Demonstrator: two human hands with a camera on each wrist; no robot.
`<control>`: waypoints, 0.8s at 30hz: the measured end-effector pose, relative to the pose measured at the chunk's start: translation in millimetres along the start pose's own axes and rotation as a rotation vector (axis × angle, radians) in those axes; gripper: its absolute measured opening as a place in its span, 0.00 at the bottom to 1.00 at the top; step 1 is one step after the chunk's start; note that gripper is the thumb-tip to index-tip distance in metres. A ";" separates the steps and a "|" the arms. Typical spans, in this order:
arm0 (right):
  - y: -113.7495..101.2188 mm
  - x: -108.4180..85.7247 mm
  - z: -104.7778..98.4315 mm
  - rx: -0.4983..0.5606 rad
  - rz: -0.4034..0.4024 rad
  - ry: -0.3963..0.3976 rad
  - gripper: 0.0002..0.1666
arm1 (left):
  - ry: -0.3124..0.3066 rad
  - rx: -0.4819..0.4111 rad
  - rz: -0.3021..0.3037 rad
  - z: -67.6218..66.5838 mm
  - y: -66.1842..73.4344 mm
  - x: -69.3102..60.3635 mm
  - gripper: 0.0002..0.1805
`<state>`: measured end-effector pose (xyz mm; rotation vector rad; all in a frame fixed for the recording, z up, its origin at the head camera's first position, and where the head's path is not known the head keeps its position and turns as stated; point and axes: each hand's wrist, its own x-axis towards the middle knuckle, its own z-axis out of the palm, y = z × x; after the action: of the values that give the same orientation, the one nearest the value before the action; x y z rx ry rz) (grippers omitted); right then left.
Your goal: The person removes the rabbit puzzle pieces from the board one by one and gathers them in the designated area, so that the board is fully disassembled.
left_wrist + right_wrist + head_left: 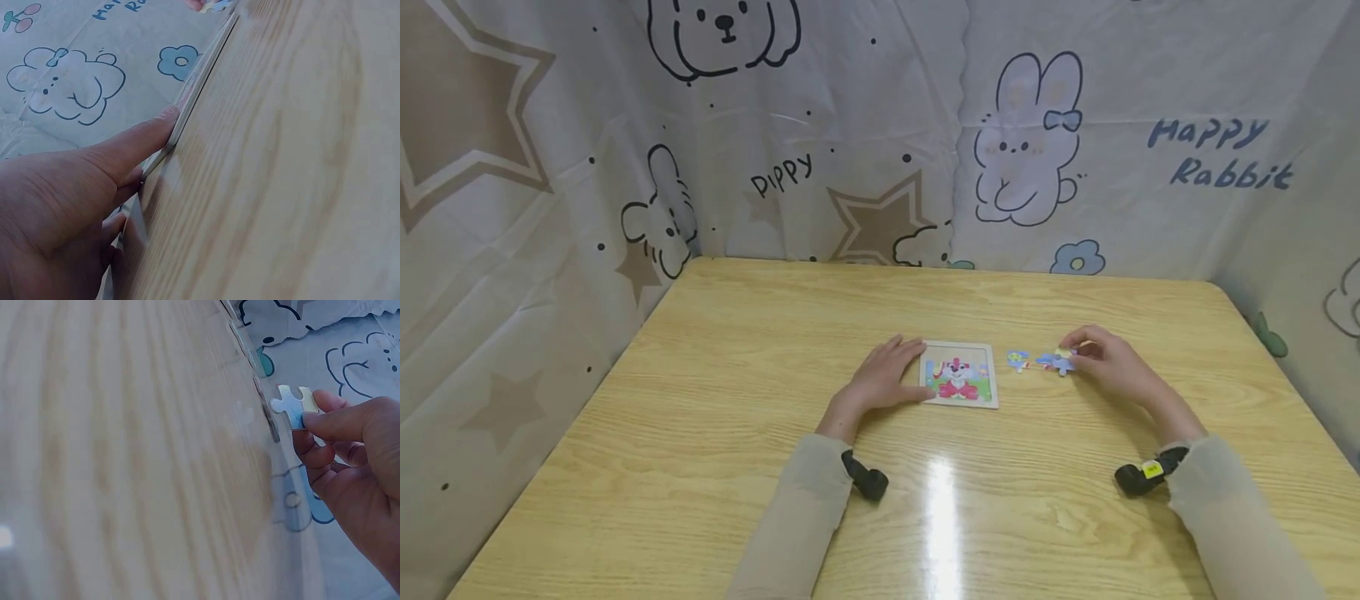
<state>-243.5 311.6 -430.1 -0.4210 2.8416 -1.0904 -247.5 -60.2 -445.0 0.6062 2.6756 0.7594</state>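
A small square puzzle board (pixel 959 403) with a pale rim and a picture of a pink-and-white animal lies flat on the table. My left hand (pixel 883 375) rests at its left edge, thumb over the lower left corner, other fingertips by the upper left corner. In the left wrist view, the left thumb (pixel 140 140) touches the board's edge. To the right of the board, my right hand (pixel 1108 362) pinches a blue and yellow jigsaw piece (pixel 292 407) between thumb and fingers, raised off the table in the right wrist view.
Between board and right hand lie a loose jigsaw piece (pixel 1017 359) and another bluish piece (pixel 1044 360), partly overlapped by the held one. The wooden table (pixel 700 400) ends at a printed cloth (pixel 880 125) behind and at both sides.
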 end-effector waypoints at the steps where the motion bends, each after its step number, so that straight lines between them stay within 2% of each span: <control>1: 1.3 -1.2 -1.2 -0.003 -0.001 0.004 0.13 | 0.000 0.000 0.000 -0.1 0.1 0.0 0.46; 24: 19.0 -11.2 -17.0 -0.017 -0.023 0.025 0.12 | 0.012 0.020 0.015 -0.3 -0.3 0.7 0.46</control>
<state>-239.8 339.1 -430.5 -0.4453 2.8773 -1.0833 -248.3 -60.2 -445.1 0.6291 2.6955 0.7438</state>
